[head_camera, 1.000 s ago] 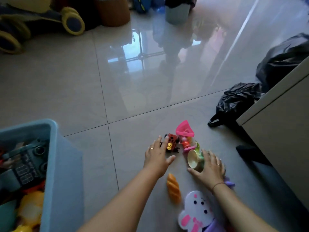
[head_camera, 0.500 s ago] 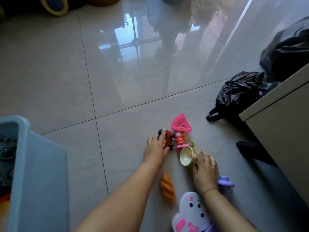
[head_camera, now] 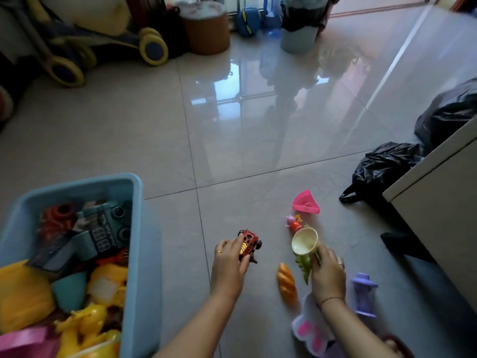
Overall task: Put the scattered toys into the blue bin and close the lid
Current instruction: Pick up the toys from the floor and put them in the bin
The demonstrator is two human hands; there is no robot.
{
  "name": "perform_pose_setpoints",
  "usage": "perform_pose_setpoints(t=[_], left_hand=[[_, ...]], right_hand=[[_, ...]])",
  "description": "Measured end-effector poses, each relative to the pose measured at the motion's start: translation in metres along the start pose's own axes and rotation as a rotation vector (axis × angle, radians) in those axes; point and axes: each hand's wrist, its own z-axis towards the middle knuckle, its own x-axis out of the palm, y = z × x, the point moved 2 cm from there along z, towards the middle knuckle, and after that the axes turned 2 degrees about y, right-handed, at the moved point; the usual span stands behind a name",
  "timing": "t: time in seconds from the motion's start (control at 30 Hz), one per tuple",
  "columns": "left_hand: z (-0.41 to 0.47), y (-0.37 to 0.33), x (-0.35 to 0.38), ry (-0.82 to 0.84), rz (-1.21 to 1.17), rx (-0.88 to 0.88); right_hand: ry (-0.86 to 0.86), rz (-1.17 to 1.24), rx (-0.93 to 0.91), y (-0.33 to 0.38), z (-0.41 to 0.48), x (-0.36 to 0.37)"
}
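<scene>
I judge it partway. The blue bin, on the floor at left, holds many toys, with no lid in view. The left hand grips the red car and the right hand the cream cup. The bread toy and pink wedge lie loose.

The floor is laid with large polished tiles, glossy enough to mirror the window. The blue bin is smooth plastic with a dull sheen. The red toy car, cream cup, toy bread loaf and pink wedge are hard, shiny plastic. The black bags are thin, crinkled plastic film, glossy on the folds. The cabinet side looks smooth and matt.
</scene>
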Motion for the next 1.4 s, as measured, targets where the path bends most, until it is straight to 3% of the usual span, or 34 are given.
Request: perform_pose_setpoints(t=[0.1, 0.23, 0.33, 0.4, 0.53, 0.63, 0.73, 0.97, 1.13, 1.2, 1.3, 1.4], left_hand=[[-0.032, -0.008, -0.049, -0.199, -0.066, 0.031], [-0.074, -0.003, -0.133, -0.583, -0.092, 0.049], [-0.102, 0.031, -0.191, -0.799, -0.078, -0.056], [-0.121, 0.066, -0.219, -0.856, -0.083, -0.160], [-0.151, 0.134, -0.238, -0.782, -0.056, -0.389], [-0.156, 0.164, -0.230, -0.614, -0.020, -0.532], [-0.153, 0.169, -0.219, -0.529, 0.043, -0.515], [-0.145, 0.170, -0.212, -0.529, -0.073, -0.519], [-0.146, 0.170, -0.208, -0.429, -0.050, -0.569], [-0.144, 0.167, -0.206, -0.340, 0.018, -0.593], [-0.140, 0.161, -0.206, -0.321, 0.110, -0.655], [-0.122, 0.135, -0.202, -0.492, 0.108, -0.571]], right_hand=[[-0.046, 0.145, -0.163, 0.071, -0.017, -0.007], [-0.032, 0.310, -0.383, 0.182, -0.049, -0.012], [0.026, 0.330, -0.642, 0.254, -0.094, 0.002], [0.100, 0.264, -0.818, 0.291, -0.129, 0.020], [0.278, 0.063, -1.103, 0.323, -0.168, 0.055], [0.512, -0.268, -1.087, 0.319, -0.166, 0.067], [0.572, -0.436, -1.091, 0.315, -0.153, 0.061], [0.623, -0.099, -0.990, 0.322, -0.175, 0.042], [0.684, -0.565, -1.083, 0.309, -0.183, 0.072], [0.675, -0.599, -1.088, 0.304, -0.182, 0.077], [0.640, -0.462, -1.072, 0.299, -0.177, 0.071], [0.482, -0.172, -0.921, 0.284, -0.156, 0.051]])
